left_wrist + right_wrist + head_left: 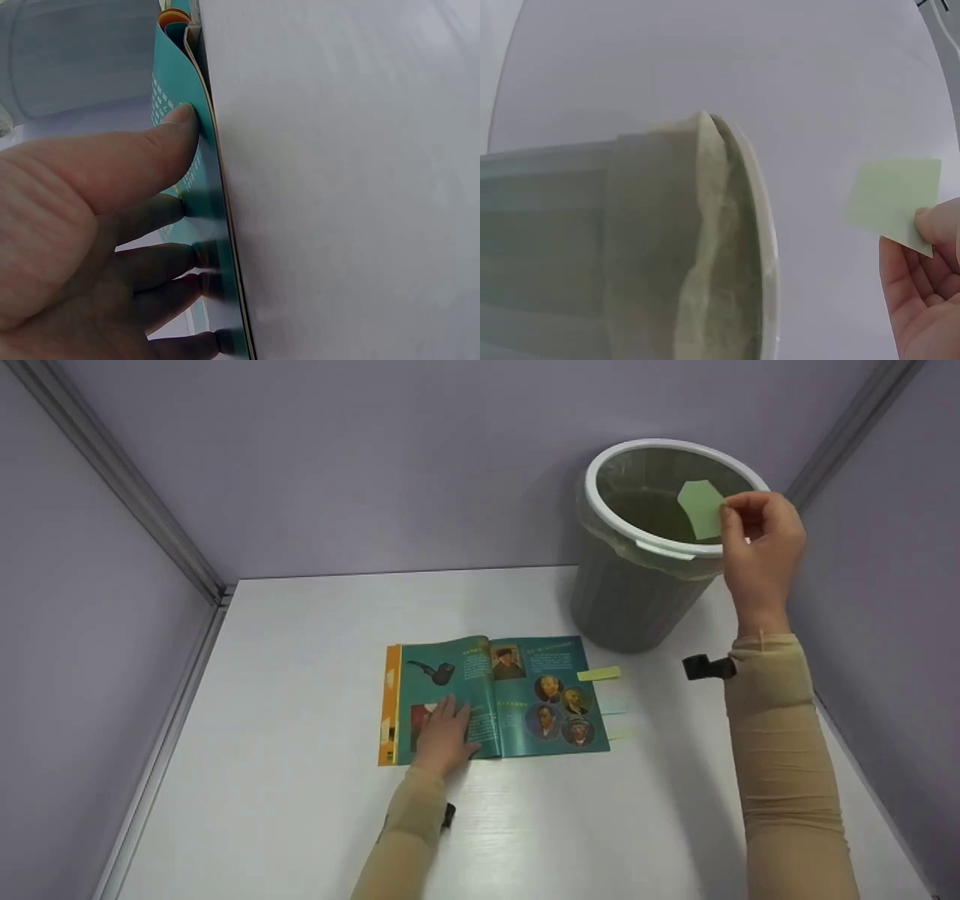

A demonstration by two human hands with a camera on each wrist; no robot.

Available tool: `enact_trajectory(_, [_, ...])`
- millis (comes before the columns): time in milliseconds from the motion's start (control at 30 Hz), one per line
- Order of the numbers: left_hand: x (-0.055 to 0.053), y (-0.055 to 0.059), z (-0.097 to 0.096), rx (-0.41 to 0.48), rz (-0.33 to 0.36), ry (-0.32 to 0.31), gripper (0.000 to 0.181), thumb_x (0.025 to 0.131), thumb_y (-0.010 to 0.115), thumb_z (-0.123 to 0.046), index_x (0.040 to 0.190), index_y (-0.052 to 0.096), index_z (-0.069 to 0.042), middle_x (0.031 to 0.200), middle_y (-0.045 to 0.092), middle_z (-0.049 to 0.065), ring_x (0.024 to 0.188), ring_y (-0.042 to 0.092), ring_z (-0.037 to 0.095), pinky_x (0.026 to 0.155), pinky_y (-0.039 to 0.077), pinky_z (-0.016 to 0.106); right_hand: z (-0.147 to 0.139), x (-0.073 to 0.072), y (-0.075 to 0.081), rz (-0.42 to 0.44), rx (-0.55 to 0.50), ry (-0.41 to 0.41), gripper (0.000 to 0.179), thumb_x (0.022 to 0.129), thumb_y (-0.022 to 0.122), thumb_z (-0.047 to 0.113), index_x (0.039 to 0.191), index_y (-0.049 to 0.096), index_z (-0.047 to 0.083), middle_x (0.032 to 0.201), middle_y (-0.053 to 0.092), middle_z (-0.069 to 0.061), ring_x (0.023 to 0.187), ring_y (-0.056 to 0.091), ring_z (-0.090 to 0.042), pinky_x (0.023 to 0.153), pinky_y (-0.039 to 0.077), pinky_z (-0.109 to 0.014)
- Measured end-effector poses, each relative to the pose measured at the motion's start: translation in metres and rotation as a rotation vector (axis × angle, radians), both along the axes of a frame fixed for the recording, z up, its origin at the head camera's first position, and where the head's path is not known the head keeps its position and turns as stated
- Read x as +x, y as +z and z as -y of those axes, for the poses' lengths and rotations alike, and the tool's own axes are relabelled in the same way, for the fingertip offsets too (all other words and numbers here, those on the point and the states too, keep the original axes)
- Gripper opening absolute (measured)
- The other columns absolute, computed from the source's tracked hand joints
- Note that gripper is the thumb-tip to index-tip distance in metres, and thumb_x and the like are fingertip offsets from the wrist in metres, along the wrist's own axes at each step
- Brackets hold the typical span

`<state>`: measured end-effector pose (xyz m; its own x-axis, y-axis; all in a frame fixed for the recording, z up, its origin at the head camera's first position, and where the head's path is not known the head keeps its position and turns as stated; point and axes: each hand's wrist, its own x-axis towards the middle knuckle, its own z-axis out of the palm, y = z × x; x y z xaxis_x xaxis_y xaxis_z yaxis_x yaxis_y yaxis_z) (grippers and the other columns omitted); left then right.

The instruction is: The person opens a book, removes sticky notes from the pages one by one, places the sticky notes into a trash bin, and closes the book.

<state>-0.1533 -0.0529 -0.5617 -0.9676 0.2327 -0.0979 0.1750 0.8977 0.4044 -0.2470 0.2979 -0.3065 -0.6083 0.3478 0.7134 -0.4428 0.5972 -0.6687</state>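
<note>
An open magazine point(517, 727) with teal pages lies on the white table. My left hand point(444, 735) rests on its left page, fingers spread; in the left wrist view the thumb and fingertips touch the teal page. Over the mouth of a grey trash can point(630, 600), my right hand point(765, 540) pinches a pale green sticky note point(701, 508) between thumb and fingers. The right wrist view shows the sticky note point(895, 199) held apart from the can's rim, above it. Paper tabs, including a yellow one point(598, 673), stick out from the magazine's right edge.
The trash can has a white rim point(660, 547) and a thin plastic liner folded over it. It stands at the table's back right, behind the magazine. Grey-lilac walls point(375, 472) with metal corner strips enclose the white table point(285, 675).
</note>
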Motion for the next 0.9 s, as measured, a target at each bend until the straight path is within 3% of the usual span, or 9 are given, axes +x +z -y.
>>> enact_trajectory(167, [0.0,-0.001,0.001,-0.011,0.003,-0.004,0.071,0.087,0.077,-0.028,0.145,0.048,0.0,0.153,0.035,0.026,0.142,0.031,0.041,0.11,0.029,0.06,-0.02,-0.021,-0.002,-0.027,0.095,-0.066,0.009,0.091,0.066,0.002,0.09,0.07,-0.006,0.083,0.054,0.017,0.077,0.05,0.002,0.068,0.039,-0.015])
enact_trajectory(267, [0.0,0.0,0.001,-0.014,0.008,0.0,0.07,0.087,0.077,-0.028,0.145,0.048,0.0,0.153,0.035,0.026,0.142,0.031,0.04,0.111,0.029,0.06,-0.028,-0.03,-0.004,0.0,0.167,-0.098,0.011,0.092,0.064,0.004,0.092,0.07,-0.005,0.084,0.052,0.019,0.079,0.049,0.004,0.07,0.039,-0.014])
enact_trajectory(367, [-0.001,0.0,0.002,-0.013,0.008,0.007,0.07,0.087,0.078,-0.027,0.144,0.048,0.0,0.153,0.035,0.026,0.142,0.031,0.04,0.111,0.029,0.06,-0.031,-0.037,-0.006,0.053,0.235,-0.128,0.013,0.094,0.062,0.006,0.094,0.071,-0.004,0.085,0.06,0.006,0.081,0.049,0.001,0.072,0.038,-0.014])
enact_trajectory(467, [0.0,0.001,0.001,-0.011,0.007,0.011,0.069,0.087,0.078,-0.026,0.144,0.049,0.0,0.153,0.036,0.026,0.142,0.032,0.04,0.111,0.029,0.06,-0.033,-0.04,-0.008,0.107,0.297,-0.123,0.015,0.095,0.06,0.007,0.097,0.071,-0.003,0.092,0.066,-0.011,0.085,0.055,-0.011,0.075,0.039,-0.018])
enact_trajectory(567, [0.0,0.0,0.001,-0.007,0.008,0.014,0.069,0.087,0.078,-0.026,0.144,0.049,0.0,0.152,0.036,0.026,0.142,0.032,0.041,0.111,0.029,0.06,-0.036,-0.039,-0.009,0.16,0.345,-0.069,0.019,0.095,0.064,0.01,0.108,0.071,-0.003,0.105,0.069,-0.017,0.099,0.06,-0.025,0.089,0.042,-0.027])
enact_trajectory(667, [0.0,-0.002,0.0,-0.007,0.001,0.017,0.069,0.086,0.079,-0.026,0.143,0.05,0.001,0.152,0.037,0.026,0.141,0.033,0.041,0.111,0.029,0.06,-0.037,-0.036,-0.009,0.192,0.385,0.013,0.032,0.094,0.068,0.015,0.122,0.067,0.0,0.12,0.067,-0.016,0.116,0.057,-0.032,0.105,0.038,-0.036])
enact_trajectory(900, [-0.002,-0.002,-0.001,-0.018,0.01,0.012,0.07,0.087,0.078,-0.027,0.145,0.048,-0.001,0.153,0.035,0.025,0.142,0.031,0.04,0.112,0.027,0.06,-0.031,-0.026,-0.017,0.068,0.45,0.186,0.044,0.091,0.072,0.013,0.131,0.061,0.0,0.139,0.058,-0.013,0.129,0.049,-0.033,0.11,0.033,-0.039])
